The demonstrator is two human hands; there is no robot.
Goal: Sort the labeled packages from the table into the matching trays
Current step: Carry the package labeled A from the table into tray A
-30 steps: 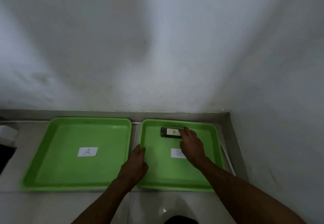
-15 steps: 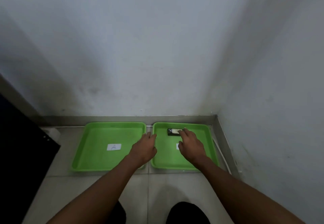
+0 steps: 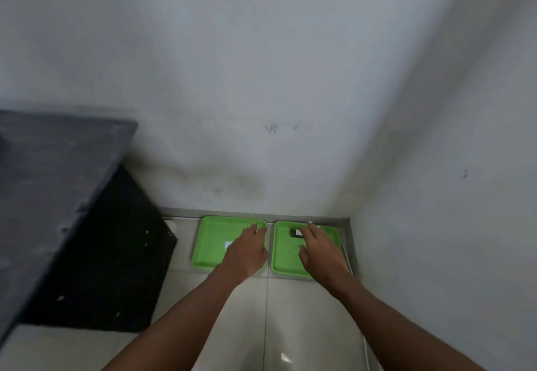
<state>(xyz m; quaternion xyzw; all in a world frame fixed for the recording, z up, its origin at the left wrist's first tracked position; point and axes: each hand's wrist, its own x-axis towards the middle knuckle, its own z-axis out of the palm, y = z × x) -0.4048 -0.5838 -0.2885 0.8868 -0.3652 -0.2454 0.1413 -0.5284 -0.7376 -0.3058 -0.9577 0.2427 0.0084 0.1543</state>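
On tiled floor by wall corner: two green plastic trays, left tray (image 3: 209,242) w/ label mostly hidden under left hand (image 3: 247,251), fingers spread, empty. Right hand (image 3: 319,254) spread, empty, over right tray (image 3: 283,257), part-covering small dark labelled package (image 3: 295,232); letter unreadable.

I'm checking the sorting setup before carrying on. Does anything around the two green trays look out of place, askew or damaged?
Nothing stands out. Both trays sit flat and side by side on the floor; the left tray holds only its paper label, and the dark package lies in the right tray near its far edge.
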